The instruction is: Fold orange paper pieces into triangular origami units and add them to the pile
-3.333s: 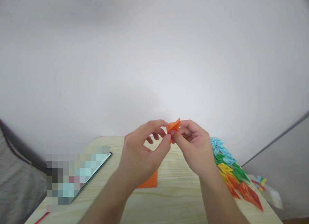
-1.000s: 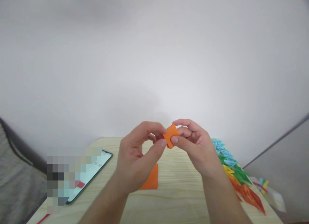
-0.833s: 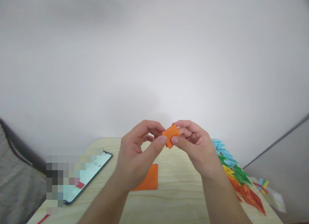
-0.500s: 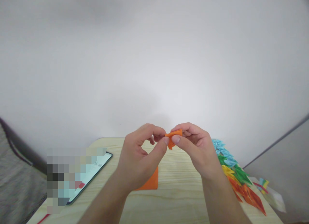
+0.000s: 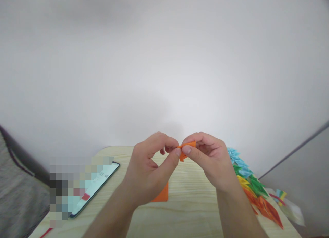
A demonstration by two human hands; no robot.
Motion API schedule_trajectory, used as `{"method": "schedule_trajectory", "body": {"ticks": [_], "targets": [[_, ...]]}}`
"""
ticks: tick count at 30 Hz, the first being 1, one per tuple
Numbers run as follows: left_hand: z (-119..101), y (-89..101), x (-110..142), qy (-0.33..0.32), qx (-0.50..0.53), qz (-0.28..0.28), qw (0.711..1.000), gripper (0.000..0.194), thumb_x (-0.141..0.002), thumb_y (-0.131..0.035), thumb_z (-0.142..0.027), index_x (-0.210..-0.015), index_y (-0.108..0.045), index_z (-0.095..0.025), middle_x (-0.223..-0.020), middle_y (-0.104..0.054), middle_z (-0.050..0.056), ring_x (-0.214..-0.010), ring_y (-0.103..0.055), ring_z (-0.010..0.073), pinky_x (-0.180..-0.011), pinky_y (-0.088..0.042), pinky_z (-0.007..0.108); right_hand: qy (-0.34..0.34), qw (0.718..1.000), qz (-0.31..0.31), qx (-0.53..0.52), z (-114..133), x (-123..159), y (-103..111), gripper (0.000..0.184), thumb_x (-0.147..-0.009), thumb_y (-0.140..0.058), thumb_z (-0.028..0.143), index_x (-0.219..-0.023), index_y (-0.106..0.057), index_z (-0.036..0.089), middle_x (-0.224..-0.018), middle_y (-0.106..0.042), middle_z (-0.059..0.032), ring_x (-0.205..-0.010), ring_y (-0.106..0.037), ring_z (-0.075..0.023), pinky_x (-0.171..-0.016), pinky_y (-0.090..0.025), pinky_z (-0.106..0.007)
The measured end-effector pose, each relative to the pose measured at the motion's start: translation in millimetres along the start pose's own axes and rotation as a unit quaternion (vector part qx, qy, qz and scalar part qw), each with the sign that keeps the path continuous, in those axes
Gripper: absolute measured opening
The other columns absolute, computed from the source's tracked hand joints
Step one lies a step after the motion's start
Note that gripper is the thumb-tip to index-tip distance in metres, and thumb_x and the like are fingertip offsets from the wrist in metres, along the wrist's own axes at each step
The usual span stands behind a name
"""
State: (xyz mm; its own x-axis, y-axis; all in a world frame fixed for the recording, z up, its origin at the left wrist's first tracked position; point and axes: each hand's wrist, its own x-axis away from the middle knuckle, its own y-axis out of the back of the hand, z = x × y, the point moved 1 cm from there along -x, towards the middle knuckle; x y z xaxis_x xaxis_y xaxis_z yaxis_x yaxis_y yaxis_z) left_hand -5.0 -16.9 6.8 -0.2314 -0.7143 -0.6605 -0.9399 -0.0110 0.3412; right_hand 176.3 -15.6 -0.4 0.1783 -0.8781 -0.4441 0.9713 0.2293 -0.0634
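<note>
A small folded piece of orange paper (image 5: 189, 145) is held up above the table between both hands. My left hand (image 5: 151, 166) pinches its left end between thumb and index finger. My right hand (image 5: 212, 159) grips the rest, with the thumb across the near face and the fingers behind. A short pointed flap sticks down below the thumbs. Under my left hand, an orange paper square (image 5: 162, 193) lies on the table, partly covered by that hand.
A phone (image 5: 100, 183) with a lit screen lies at the left, partly blurred out. Folded paper pieces in light blue (image 5: 240, 162), green (image 5: 257, 186), yellow (image 5: 243, 181) and orange (image 5: 269, 210) line the right edge of the wooden table (image 5: 190, 210). A plastic bag (image 5: 294, 212) sits beyond it.
Both hands have shifted very slightly right and down with the folded orange paper. My right thumb lies a little nearer the left fingertips.
</note>
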Motion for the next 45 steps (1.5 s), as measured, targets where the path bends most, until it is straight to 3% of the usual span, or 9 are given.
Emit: {"method": "schedule_trajectory", "body": {"ticks": [7, 17, 25, 30, 38, 45], "targets": [[-2.6, 2.5, -0.4, -0.006, 0.009, 0.004, 1.0, 0.012, -0.093, -0.064, -0.014, -0.083, -0.067, -0.019, -0.077, -0.061, -0.002, -0.075, -0.056, 0.012, -0.072, -0.046, 0.028, 0.021, 1.0, 0.006, -0.003, 2.5, 0.8, -0.1, 0.005, -0.088, -0.082, 0.019, -0.089, -0.078, 0.021, -0.084, -0.077, -0.0032, -0.077, -0.07, -0.0181, -0.074, -0.056, -0.034], [-1.9, 6.7, 1.6, 0.005, 0.033, 0.015, 0.999, 0.019, -0.096, -0.062, -0.015, -0.079, -0.069, -0.021, -0.076, -0.065, -0.002, -0.074, -0.059, 0.0127, -0.072, -0.046, 0.029, -0.004, 0.999, 0.029, -0.027, 4.4, 0.9, 0.6, 0.001, -0.087, -0.082, 0.019, -0.088, -0.082, 0.02, -0.085, -0.08, -0.0048, -0.077, -0.074, -0.0181, -0.074, -0.06, -0.032], [0.4, 8.2, 1.3, 0.019, 0.034, 0.013, 0.999, 0.02, -0.096, -0.062, -0.016, -0.078, -0.069, -0.021, -0.075, -0.064, -0.003, -0.072, -0.057, 0.0117, -0.069, -0.044, 0.028, -0.001, 0.999, -0.001, 0.033, 5.5, 1.2, 7.1, 0.002, -0.088, -0.082, 0.023, -0.087, -0.083, 0.021, -0.084, -0.08, -0.0051, -0.081, -0.073, -0.0195, -0.075, -0.058, -0.032], [2.3, 6.7, 0.3, 0.047, 0.051, 0.015, 0.998, 0.021, -0.097, -0.062, -0.02, -0.077, -0.068, -0.021, -0.074, -0.062, -0.002, -0.071, -0.056, 0.0121, -0.069, -0.044, 0.027, -0.005, 1.0, -0.005, 0.019, 4.7, 0.6, 4.6, 0.007, -0.089, -0.081, 0.026, -0.087, -0.082, 0.02, -0.085, -0.079, -0.0048, -0.077, -0.071, -0.0167, -0.071, -0.056, -0.029], [7.9, 5.9, -0.4, 0.087, 0.085, -0.022, 0.992, 0.016, -0.098, -0.064, -0.026, -0.085, -0.072, -0.022, -0.077, -0.068, -0.002, -0.073, -0.059, 0.0129, -0.069, -0.046, 0.026, -0.064, 0.995, 0.068, 0.023, 2.1, 1.3, 1.1, 0.018, -0.088, -0.082, 0.031, -0.103, -0.082, 0.022, -0.097, -0.079, -0.0038, -0.089, -0.07, -0.0191, -0.081, -0.055, -0.031], [6.7, 2.9, -4.0, 0.116, 0.171, -0.014, 0.978, 0.012, -0.096, -0.068, -0.025, -0.086, -0.074, -0.021, -0.075, -0.071, -0.002, -0.072, -0.066, 0.0124, -0.068, -0.053, 0.025, -0.06, 0.995, 0.073, -0.005, 6.0, -0.4, -1.6, 0.009, -0.093, -0.077, 0.031, -0.094, -0.083, 0.024, -0.089, -0.078, -0.0003, -0.086, -0.07, -0.0155, -0.081, -0.054, -0.027]]}}
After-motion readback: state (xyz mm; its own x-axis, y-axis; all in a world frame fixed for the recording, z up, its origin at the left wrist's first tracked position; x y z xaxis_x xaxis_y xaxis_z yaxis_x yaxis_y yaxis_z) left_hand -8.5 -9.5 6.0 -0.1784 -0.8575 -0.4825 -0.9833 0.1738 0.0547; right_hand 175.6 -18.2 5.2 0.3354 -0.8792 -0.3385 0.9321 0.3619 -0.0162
